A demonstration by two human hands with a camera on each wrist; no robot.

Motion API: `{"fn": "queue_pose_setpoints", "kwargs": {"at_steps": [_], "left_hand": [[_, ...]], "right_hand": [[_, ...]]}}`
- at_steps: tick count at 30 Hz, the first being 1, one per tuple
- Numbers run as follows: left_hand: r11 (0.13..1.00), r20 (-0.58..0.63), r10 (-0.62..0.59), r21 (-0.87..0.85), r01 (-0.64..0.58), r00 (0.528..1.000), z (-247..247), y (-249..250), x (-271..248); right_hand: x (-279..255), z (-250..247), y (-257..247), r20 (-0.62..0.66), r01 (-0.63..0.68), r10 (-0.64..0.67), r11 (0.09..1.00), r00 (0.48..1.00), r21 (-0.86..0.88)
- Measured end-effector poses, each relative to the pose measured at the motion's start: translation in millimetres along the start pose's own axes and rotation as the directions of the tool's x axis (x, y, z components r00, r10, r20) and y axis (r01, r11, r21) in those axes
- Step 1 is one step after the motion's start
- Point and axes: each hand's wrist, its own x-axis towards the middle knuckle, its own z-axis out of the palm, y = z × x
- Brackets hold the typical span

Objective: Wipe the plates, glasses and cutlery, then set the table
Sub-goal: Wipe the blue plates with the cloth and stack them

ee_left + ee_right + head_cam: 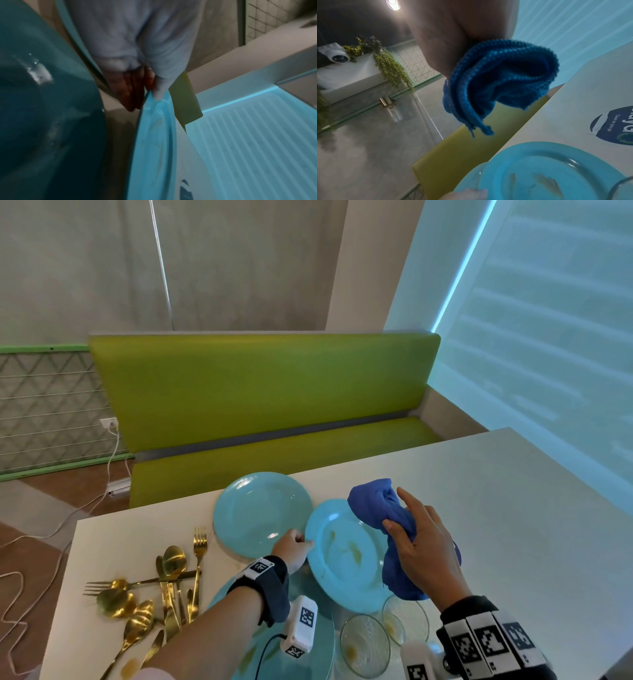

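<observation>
My left hand (296, 546) pinches the rim of a light blue plate (346, 556), held tilted above the table; yellowish smears mark its middle. The left wrist view shows my thumb on that plate's rim (155, 121) with the fingers behind. My right hand (419, 537) grips a bunched blue cloth (383, 505) just over the plate's right edge; the cloth (498, 81) hangs above the smeared plate (547, 173). A second blue plate (260, 511) lies flat on the white table (496, 508). Several gold forks and spoons (164, 587) lie in a heap at the left.
Two smeared glass bowls (366, 645) stand near the front edge beside a third blue plate (308, 655) under my left forearm. A green bench (263, 392) runs behind the table. A round sticker (614, 125) is stuck on the tabletop to the right.
</observation>
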Motion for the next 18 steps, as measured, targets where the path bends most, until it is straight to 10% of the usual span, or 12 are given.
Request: {"fn": "queue_pose_setpoints", "kwargs": {"at_steps": [4, 18], "left_hand": [[0.924, 0.064, 0.019, -0.381, 0.006, 0.998, -10, 13, -18], [0.664, -0.085, 0.254, -0.709, -0.238, 0.963, -112, 29, -108]], "right_hand": [[-1, 1, -5, 0.001, 0.024, -0.024, 1.0, 1.0, -0.007], [21, 77, -46, -0.032, 0.126, -0.124, 0.99, 0.992, 0.061]]}}
